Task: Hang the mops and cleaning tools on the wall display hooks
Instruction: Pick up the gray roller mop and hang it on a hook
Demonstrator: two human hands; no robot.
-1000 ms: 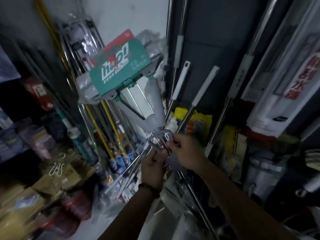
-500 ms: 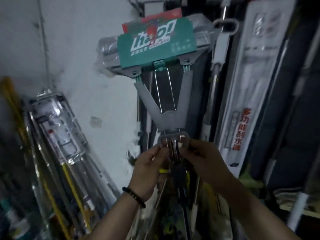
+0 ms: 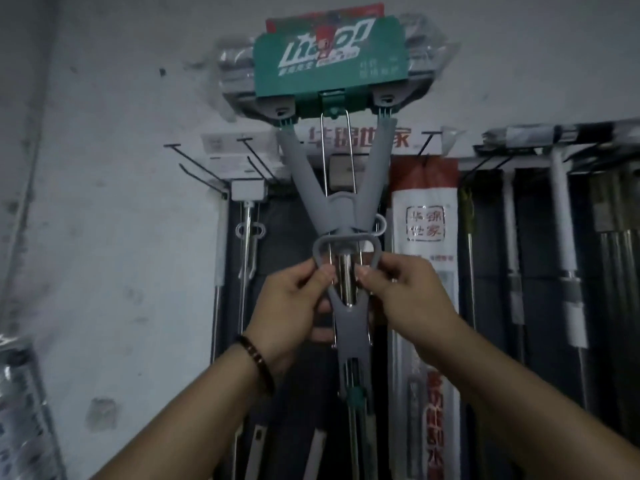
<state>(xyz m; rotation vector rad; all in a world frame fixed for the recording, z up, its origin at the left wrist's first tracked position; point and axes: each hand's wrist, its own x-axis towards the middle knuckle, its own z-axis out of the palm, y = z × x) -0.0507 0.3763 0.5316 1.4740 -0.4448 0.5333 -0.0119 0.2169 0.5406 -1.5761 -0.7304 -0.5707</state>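
I hold a squeeze mop upright, head up, against the wall. Its sponge head carries a green card label (image 3: 329, 60) and sits above the hook rail. Grey arms run down in a V to a grey pull handle (image 3: 346, 251). My left hand (image 3: 294, 303) pinches the handle's left side and my right hand (image 3: 405, 292) pinches its right side. The shiny pole (image 3: 353, 420) drops down between my forearms. Black wire display hooks (image 3: 197, 164) jut from the wall at the upper left, with more hooks (image 3: 429, 143) to the right of the mop.
A white-packaged mop (image 3: 426, 271) hangs just right of my hands. Further right hang several white and steel poles (image 3: 564, 237). Another tool with a loop handle (image 3: 249, 233) hangs left of the mop. Wrapped goods (image 3: 24, 410) lean at the lower left.
The mop has risen from a tilted pose over the floor stock to upright, its head now above the hook rail. My view has swung up to the wall. Both hands keep their grip.
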